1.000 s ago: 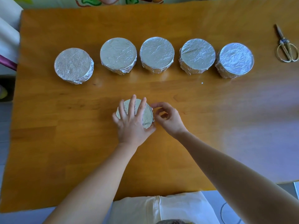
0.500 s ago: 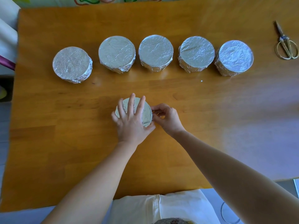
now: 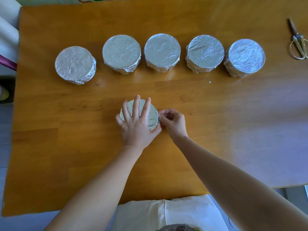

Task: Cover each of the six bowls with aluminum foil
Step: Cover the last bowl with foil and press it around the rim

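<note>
Pinching foil (image 3: 152, 115), right hand (image 3: 174, 122), left hand (image 3: 136, 129) flat

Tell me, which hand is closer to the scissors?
Right. The right hand pinches the right edge of the near bowl, toward the scissors at the far right; the left hand presses flat on that bowl's top, farther away.

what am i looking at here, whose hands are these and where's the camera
No machine here: a person works with bare hands, and one camera worn on their head looks down at a wooden table. Five foil-covered bowls stand in a row at the far side; scissors lie at the far right. Nearer the person is a sixth bowl. The left hand lies flat on its top, fingers spread, while the right hand pinches the foil at its right rim.
</note>
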Demonstrator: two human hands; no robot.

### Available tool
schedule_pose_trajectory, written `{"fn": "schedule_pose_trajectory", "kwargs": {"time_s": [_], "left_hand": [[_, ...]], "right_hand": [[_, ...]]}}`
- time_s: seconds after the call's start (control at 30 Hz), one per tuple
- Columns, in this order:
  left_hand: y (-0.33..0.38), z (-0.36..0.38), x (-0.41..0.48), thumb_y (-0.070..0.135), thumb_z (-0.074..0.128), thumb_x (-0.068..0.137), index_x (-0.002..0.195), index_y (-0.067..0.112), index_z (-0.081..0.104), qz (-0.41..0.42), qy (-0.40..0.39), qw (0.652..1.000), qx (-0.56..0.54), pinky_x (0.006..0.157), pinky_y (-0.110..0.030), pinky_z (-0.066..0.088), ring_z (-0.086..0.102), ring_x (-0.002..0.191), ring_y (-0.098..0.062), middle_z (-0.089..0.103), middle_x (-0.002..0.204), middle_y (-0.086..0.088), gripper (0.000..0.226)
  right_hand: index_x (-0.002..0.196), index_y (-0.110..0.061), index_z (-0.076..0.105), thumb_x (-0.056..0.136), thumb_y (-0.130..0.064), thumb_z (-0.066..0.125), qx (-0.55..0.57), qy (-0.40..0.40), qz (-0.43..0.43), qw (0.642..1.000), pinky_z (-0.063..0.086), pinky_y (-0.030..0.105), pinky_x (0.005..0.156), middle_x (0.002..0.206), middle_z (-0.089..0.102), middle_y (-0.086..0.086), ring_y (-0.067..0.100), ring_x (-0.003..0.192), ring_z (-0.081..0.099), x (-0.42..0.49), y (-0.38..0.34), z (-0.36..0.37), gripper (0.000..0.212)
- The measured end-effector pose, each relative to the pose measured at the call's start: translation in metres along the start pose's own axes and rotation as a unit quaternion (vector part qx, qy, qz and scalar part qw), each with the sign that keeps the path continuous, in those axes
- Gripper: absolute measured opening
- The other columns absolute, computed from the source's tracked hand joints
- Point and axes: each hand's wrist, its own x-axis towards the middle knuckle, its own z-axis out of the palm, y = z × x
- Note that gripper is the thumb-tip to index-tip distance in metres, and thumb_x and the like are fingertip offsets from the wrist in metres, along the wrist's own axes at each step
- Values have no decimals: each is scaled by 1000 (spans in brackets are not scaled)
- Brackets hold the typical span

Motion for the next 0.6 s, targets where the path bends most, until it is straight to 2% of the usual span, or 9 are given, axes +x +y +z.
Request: {"fn": "schedule_pose_trajectory", "kwargs": {"time_s": [0.13, 0.2, 0.27, 0.33, 0.4, 0.5, 0.6], "left_hand": [[0, 0, -1, 73, 37, 75, 155, 34, 25, 0, 1, 1000, -1, 97, -56, 32, 27, 141, -41, 26, 162, -3, 89], [0, -1, 0, 74, 37, 75, 155, 34, 25, -3, 2, 1000, -3, 97, -55, 32, 27, 142, -41, 26, 162, -2, 90], [0, 0, 0, 73, 37, 75, 155, 35, 26, -2, 3, 1000, -7, 97, -55, 32, 27, 142, -41, 26, 162, -2, 89], [0, 0, 0, 73, 37, 76, 154, 35, 26, -3, 4, 1000, -7, 97, -55, 32, 27, 142, -41, 26, 161, -2, 88], [2, 0, 0, 73, 37, 76, 154, 35, 28, -13, 6, 1000, -11, 97, -55, 33, 28, 141, -40, 27, 161, -1, 87], [3, 0, 0, 73, 36, 76, 154, 35, 27, -24, 4, 1000, -14, 97, -55, 32, 27, 141, -40, 26, 161, 0, 87], [3, -1, 0, 74, 35, 75, 155, 35, 24, -28, -1, 1000, -12, 96, -56, 33, 26, 142, -40, 25, 162, -1, 89]], "right_hand": [[93, -8, 75, 86, -2, 67, -63, 7, -52, 997, 59, 32, 78, 90, 76, 3, 16, 86, 72, -3, 3, -1, 12], [101, -5, 75, 87, 3, 64, -57, -38, -59, 996, 57, 33, 87, 100, 76, 4, 16, 97, 71, -4, 3, -9, 20], [105, -4, 74, 86, 7, 65, -49, -87, -59, 993, 55, 29, 91, 105, 74, 5, 15, 102, 70, -3, 0, -16, 24], [100, -8, 75, 83, 5, 70, -69, -96, -58, 991, 55, 25, 87, 100, 75, 4, 15, 97, 71, 3, -4, -18, 22], [94, -12, 76, 82, 1, 73, -84, -91, -57, 991, 56, 28, 85, 95, 76, 4, 17, 92, 72, 9, -7, -17, 18], [93, -9, 77, 83, 0, 73, -97, -85, -54, 990, 57, 27, 81, 93, 76, 5, 18, 88, 72, 12, -4, -15, 14], [91, -7, 77, 82, 4, 70, -110, -63, -56, 990, 55, 22, 74, 90, 76, 3, 13, 83, 71, 10, -1, -9, 15]]}}
